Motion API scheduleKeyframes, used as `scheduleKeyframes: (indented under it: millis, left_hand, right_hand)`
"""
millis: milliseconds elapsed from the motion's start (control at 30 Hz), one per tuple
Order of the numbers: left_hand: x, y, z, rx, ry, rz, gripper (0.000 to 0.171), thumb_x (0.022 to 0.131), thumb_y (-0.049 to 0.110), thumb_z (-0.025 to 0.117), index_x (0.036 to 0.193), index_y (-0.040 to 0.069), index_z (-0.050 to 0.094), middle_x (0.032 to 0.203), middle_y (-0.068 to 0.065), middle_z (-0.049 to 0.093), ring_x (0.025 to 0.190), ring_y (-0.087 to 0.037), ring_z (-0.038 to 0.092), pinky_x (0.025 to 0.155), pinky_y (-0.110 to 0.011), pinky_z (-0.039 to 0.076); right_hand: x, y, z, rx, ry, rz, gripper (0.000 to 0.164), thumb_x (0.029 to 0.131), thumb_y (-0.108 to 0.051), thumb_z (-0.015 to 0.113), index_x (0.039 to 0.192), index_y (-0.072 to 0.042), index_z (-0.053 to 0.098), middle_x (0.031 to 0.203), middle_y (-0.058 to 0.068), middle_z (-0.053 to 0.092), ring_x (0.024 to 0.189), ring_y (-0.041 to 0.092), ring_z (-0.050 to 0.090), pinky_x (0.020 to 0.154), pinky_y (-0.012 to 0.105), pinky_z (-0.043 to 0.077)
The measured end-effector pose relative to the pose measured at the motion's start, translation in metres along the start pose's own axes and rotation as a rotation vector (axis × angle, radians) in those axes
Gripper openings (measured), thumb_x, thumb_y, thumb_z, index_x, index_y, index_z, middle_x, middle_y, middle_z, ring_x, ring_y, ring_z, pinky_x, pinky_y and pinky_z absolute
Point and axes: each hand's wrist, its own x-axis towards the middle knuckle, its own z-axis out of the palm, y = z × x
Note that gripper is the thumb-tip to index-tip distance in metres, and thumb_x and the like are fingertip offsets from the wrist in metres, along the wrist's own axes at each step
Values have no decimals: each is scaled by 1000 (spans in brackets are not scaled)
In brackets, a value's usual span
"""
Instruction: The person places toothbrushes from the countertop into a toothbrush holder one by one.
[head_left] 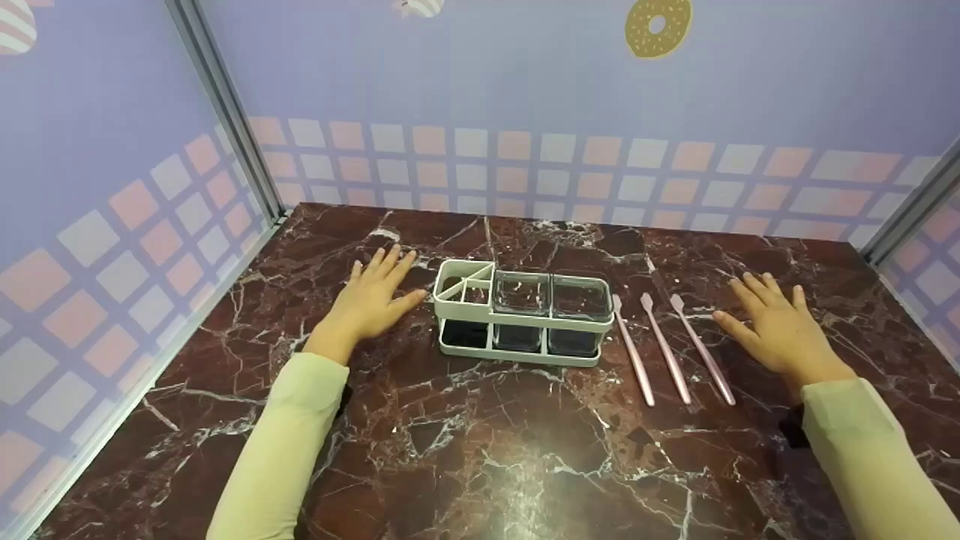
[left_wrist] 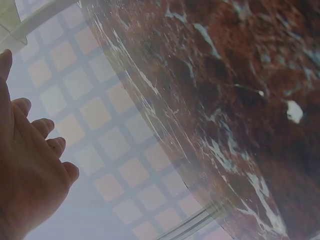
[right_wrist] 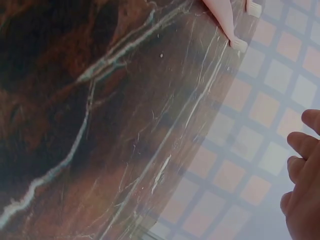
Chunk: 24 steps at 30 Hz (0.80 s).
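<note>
A pale two-tier holder (head_left: 555, 323) stands on the dark marbled table, with a divided section at its left end. Two clear cups (head_left: 523, 292) sit side by side in its other sections. To its right lie three pink toothbrushes (head_left: 667, 354), heads pointing away from me; the right wrist view catches a pale-tipped toothbrush (right_wrist: 222, 14) at its top edge. My left hand (head_left: 367, 300) rests palm down left of the holder, fingers spread, thumb close to its corner. Palm down too, my right hand (head_left: 787, 330) lies beyond the rightmost toothbrush, fingers spread. Both hands hold nothing.
Purple panels with a pink and white checked band (head_left: 514, 172) enclose the table at the back and sides. Grey metal posts (head_left: 225, 105) stand at the back corners. The marbled tabletop (head_left: 465, 450) runs toward me between my forearms.
</note>
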Motion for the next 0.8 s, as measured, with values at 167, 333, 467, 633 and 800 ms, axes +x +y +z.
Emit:
scheduleKeyframes:
  millis: [167, 333, 467, 633, 800]
  left_hand:
    - [1, 0, 1, -30, 8, 6, 72, 99, 49, 41, 155, 13, 16, 160, -15, 9, 146, -37, 4, 116, -58, -2]
    - [1, -3, 4, -147, 42, 40, 78, 93, 41, 53, 154, 7, 18, 160, -17, 12, 146, -38, 10, 117, -56, 1]
    - [0, -3, 4, -322, 74, 47, 85, 83, 25, 65, 153, 4, 22, 159, -18, 17, 145, -37, 16, 118, -54, 8]
    - [1, 5, 4, -639, 126, 37, 80, 75, 9, 69, 147, 1, 36, 153, -22, 31, 142, -38, 23, 116, -53, 18]
    - [6, 15, 11, -952, 113, 123, 76, 73, -4, 66, 142, -12, 34, 148, -29, 33, 140, -39, 27, 116, -51, 20]
  right_hand:
    - [0, 0, 0, 6, -1, 6, 75, 99, -49, 41, 147, 8, 29, 151, 34, 21, 139, 53, 11, 108, 71, -3]
    - [0, -2, -1, 43, 5, 5, 75, 99, -47, 42, 146, 9, 28, 150, 35, 21, 139, 53, 12, 109, 69, -3]
    - [2, -7, 2, 52, 43, -15, 72, 98, -44, 48, 144, 9, 33, 146, 35, 29, 135, 54, 22, 109, 69, 8]
    - [8, -17, 6, 58, 127, -42, 58, 95, -32, 57, 134, 10, 48, 132, 34, 46, 121, 52, 40, 100, 69, 28]
    - [15, -23, 10, 117, 131, -18, 46, 94, -24, 59, 125, 10, 56, 118, 32, 55, 109, 50, 48, 94, 66, 36]
